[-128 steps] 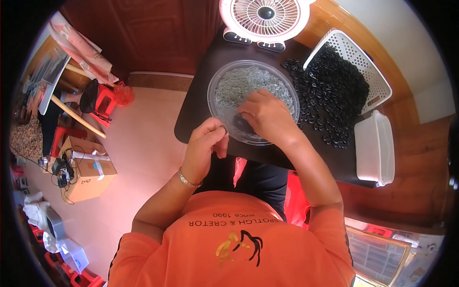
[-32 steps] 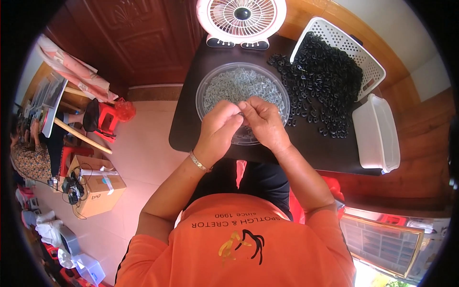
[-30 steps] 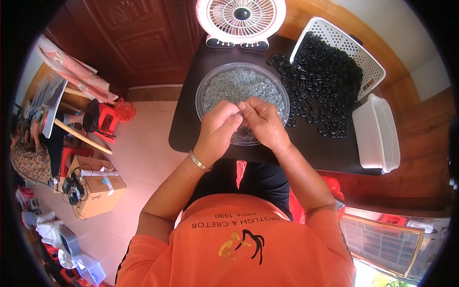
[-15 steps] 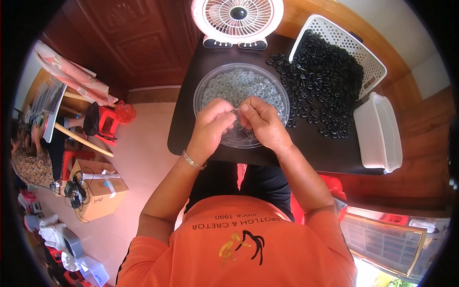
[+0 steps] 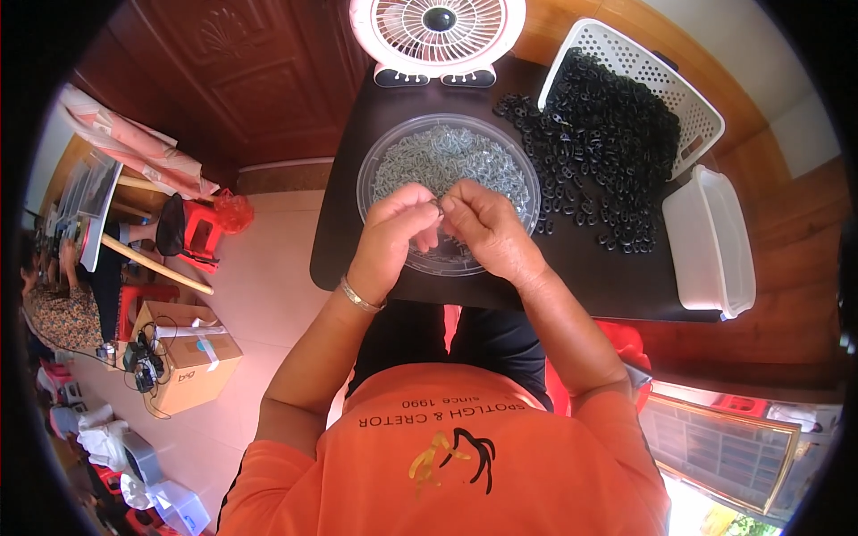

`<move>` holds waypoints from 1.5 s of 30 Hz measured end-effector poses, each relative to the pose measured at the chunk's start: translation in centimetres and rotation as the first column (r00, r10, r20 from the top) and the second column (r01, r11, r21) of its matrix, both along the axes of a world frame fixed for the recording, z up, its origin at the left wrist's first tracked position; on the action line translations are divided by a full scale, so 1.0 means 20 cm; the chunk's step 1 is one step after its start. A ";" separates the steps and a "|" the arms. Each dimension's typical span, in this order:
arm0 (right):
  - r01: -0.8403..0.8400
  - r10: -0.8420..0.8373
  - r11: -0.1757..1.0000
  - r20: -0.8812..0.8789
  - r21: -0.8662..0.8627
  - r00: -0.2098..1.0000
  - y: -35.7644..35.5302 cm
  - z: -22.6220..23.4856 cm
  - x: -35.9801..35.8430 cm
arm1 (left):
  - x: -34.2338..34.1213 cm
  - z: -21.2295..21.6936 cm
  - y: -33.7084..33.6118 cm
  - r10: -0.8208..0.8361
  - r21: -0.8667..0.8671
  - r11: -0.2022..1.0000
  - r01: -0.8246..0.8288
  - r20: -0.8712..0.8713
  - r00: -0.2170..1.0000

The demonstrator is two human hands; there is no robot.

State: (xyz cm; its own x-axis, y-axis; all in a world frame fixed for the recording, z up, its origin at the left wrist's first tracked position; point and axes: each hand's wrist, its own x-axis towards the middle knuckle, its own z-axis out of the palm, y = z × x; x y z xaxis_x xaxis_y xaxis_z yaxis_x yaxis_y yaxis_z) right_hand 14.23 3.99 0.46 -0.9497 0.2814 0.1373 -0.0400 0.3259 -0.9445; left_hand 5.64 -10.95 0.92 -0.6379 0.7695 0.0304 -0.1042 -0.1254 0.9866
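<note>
My left hand (image 5: 398, 234) and my right hand (image 5: 487, 230) meet fingertip to fingertip over the near part of a round clear tray (image 5: 375, 170) filled with small pale grey-green parts (image 5: 447, 159). Between the fingertips sits one small dark piece (image 5: 439, 206), pinched from both sides. A heap of small black rings (image 5: 590, 152) spills from a tipped white slotted basket (image 5: 688, 98) onto the dark table (image 5: 357, 223) to the right of the tray.
A pink-and-white desk fan (image 5: 437, 36) stands at the table's far edge. A white lidded plastic box (image 5: 710, 241) lies at the right. On the tiled floor to the left are a cardboard box (image 5: 183, 353), red stools (image 5: 192, 237) and clutter.
Earlier my right hand reached into the tray while the left waited. Both hands have since come together over the tray and stay fingertip to fingertip, shifting only slightly.
</note>
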 end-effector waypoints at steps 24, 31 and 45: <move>-0.082 0.072 0.989 -0.084 -0.123 0.994 0.02 0.04 0.04 | 0.01 0.04 -0.03 -0.015 -0.110 0.994 -0.019 -0.299 0.954; -0.108 0.102 0.987 -0.056 -0.115 0.993 0.02 0.06 0.05 | 0.01 0.04 -0.05 -0.013 -0.128 0.991 -0.030 -0.320 0.947; -0.107 0.112 0.988 -0.045 0.110 0.993 0.02 0.09 0.08 | 0.04 0.02 -0.04 -0.035 -0.184 0.981 -0.058 -0.465 0.885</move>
